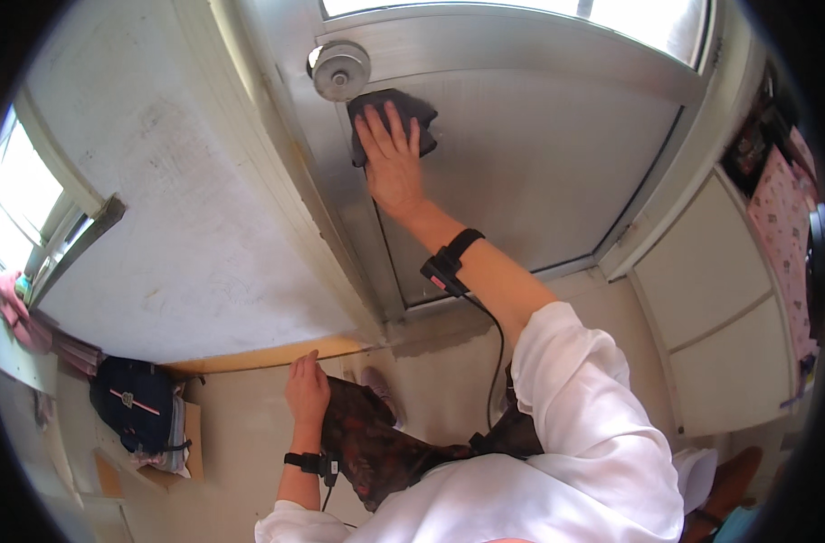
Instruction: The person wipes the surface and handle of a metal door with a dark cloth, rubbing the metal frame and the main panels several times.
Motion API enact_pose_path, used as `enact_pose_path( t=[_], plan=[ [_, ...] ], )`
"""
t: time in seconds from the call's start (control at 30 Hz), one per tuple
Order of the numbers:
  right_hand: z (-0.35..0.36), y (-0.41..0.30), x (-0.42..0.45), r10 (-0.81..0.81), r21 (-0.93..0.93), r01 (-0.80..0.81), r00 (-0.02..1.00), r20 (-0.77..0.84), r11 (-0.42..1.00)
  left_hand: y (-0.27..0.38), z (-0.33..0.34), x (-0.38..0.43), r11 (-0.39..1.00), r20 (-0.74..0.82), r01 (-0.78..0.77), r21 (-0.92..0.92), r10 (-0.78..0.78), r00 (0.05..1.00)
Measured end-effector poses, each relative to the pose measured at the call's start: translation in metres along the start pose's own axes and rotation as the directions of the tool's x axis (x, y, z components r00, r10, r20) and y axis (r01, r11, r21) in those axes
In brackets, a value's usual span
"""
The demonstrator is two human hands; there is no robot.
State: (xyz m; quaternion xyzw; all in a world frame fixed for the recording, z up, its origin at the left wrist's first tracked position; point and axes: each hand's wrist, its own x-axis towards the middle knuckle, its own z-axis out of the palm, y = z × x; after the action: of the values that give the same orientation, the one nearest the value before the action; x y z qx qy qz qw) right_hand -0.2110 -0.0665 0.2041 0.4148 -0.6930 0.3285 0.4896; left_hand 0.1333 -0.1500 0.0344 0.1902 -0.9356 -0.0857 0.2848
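Observation:
My right hand (393,166) presses a dark grey cloth (426,112) flat against the metal door (521,156), just below the round door knob (340,76). The cloth is bunched under my spread fingers, and the palm side is hidden. Lower left, my left hand (308,390) hangs beside my dark patterned trouser leg, near the foot of the white wall, with nothing seen in it. Its fingers are close together, and how far they curl is unclear. Both wrists wear black straps with small boxes and cables.
A scuffed white wall (161,190) and door frame stand on the left. A dark blue backpack (127,400) rests by a cardboard box (194,441) on the floor. To the right is a white cabinet (707,265) with a pink patterned cover (782,237). My shoe (380,390) is near the doorway.

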Motion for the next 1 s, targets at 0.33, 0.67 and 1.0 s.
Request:
enact_pose_path(
  t=[0.33,0.67,1.0],
  plan=[
    [-0.088,0.146,-0.010,0.099,-0.237,-0.093,0.995,0.014,0.967,0.002,0.001,-0.004,0.999,-0.045,0.028,-0.024,-0.029,0.999],
    [-0.006,0.031,0.001,0.290,-0.058,-0.299,0.949,-0.126,0.952,0.000,0.004,0.001,1.000,-0.030,0.019,0.004,-0.019,0.999],
    [-0.004,0.050,-0.084,-0.202,-0.098,0.235,0.942,0.267,0.967,-0.006,-0.001,-0.004,0.999,-0.023,0.039,0.020,-0.039,0.999]
  ],
)
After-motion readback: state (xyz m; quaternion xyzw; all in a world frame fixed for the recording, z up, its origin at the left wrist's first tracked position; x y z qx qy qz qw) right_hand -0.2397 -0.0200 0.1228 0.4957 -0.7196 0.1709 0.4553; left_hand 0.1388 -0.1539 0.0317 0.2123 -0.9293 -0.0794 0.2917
